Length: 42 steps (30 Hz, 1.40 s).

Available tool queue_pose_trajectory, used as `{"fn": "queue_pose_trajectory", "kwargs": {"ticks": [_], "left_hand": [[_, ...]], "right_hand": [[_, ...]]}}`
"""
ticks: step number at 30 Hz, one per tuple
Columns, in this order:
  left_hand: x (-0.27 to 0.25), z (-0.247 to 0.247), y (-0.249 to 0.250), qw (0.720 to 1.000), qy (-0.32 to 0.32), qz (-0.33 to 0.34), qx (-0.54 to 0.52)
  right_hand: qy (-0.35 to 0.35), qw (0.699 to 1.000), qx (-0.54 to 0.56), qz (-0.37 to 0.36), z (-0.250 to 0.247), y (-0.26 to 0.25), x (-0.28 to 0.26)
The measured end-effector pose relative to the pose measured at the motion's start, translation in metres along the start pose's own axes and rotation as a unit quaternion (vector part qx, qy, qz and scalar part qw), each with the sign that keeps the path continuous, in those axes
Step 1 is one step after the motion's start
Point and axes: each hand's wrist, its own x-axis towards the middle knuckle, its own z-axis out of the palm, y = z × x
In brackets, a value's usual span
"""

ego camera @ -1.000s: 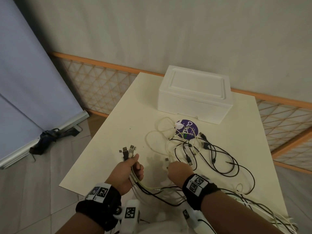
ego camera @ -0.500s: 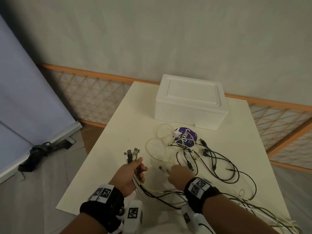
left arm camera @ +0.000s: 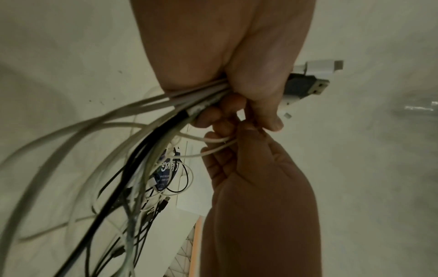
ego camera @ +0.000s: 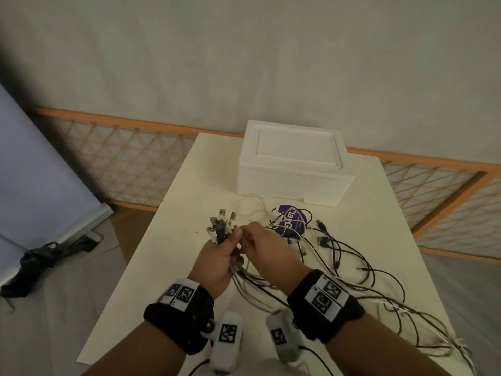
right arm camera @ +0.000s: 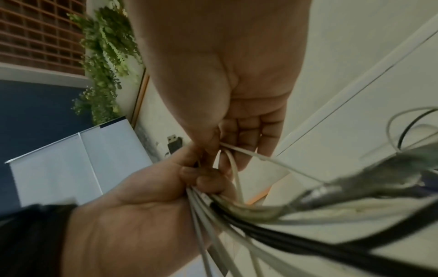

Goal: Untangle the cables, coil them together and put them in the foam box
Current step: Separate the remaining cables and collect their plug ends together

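My left hand (ego camera: 221,253) grips a bundle of white and black cables (left arm camera: 151,129) above the table, their USB plugs (ego camera: 221,225) sticking out past the fist. My right hand (ego camera: 267,248) is right beside it and pinches a thin white cable (right arm camera: 233,165) between thumb and fingers, touching the left thumb (left arm camera: 263,105). Loose black and white cables (ego camera: 352,256) trail right across the table to its near right corner. The white foam box (ego camera: 294,164), lid on, stands at the far side of the table.
A round purple label (ego camera: 291,219) lies among the cables just in front of the box. The cream table (ego camera: 168,267) ends close on the left, with grey floor and a black stand base (ego camera: 40,256) below. A lattice rail (ego camera: 122,156) runs behind.
Both hands have risen off the table and come together. My right hand has left the tabletop and brought a thin white cable to the left hand's bundle.
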Motion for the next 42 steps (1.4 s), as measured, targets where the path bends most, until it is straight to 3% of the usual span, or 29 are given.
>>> {"fn": "queue_pose_trajectory", "kwargs": {"ticks": [5, 10, 12, 14, 17, 18, 23, 27, 33, 37, 42], "left_hand": [[0.006, -0.009, 0.003, 1.0, 0.008, 0.009, -0.024], [0.013, -0.028, 0.019, 0.997, 0.034, 0.003, -0.07], [0.012, -0.028, 0.02, 0.998, 0.019, -0.001, -0.061], [0.007, -0.021, 0.018, 0.999, -0.012, -0.004, -0.029], [0.0, -0.01, 0.015, 0.998, -0.054, 0.012, 0.026], [-0.001, -0.01, 0.016, 0.997, -0.064, 0.017, 0.035], [-0.002, -0.025, 0.027, 0.997, -0.077, 0.022, -0.005], [-0.003, -0.03, 0.025, 0.994, -0.094, 0.026, 0.055], [0.001, -0.035, 0.02, 0.989, -0.127, 0.045, 0.057], [0.005, -0.036, 0.02, 0.993, -0.075, 0.038, 0.086], [0.0, -0.028, 0.028, 0.996, -0.081, 0.031, -0.005]], "right_hand": [[0.001, 0.994, -0.105, -0.012, -0.012, 0.007, 0.004], [0.133, 0.976, -0.108, 0.133, -0.05, 0.042, 0.002], [0.162, 0.965, -0.167, 0.123, -0.055, 0.05, 0.001], [0.117, 0.98, -0.14, 0.081, -0.046, 0.036, 0.0], [-0.056, 0.997, -0.033, 0.032, -0.011, 0.011, 0.002], [-0.071, 0.997, -0.012, 0.025, -0.003, 0.008, 0.003], [-0.1, 0.992, 0.034, 0.063, -0.008, 0.012, -0.002], [-0.125, 0.987, 0.099, 0.025, 0.008, 0.0, -0.002], [-0.083, 0.996, 0.011, -0.011, 0.02, 0.0, 0.008], [-0.094, 0.992, -0.067, -0.045, 0.018, -0.006, 0.004], [-0.076, 0.979, -0.187, 0.007, 0.007, -0.002, 0.01]]}}
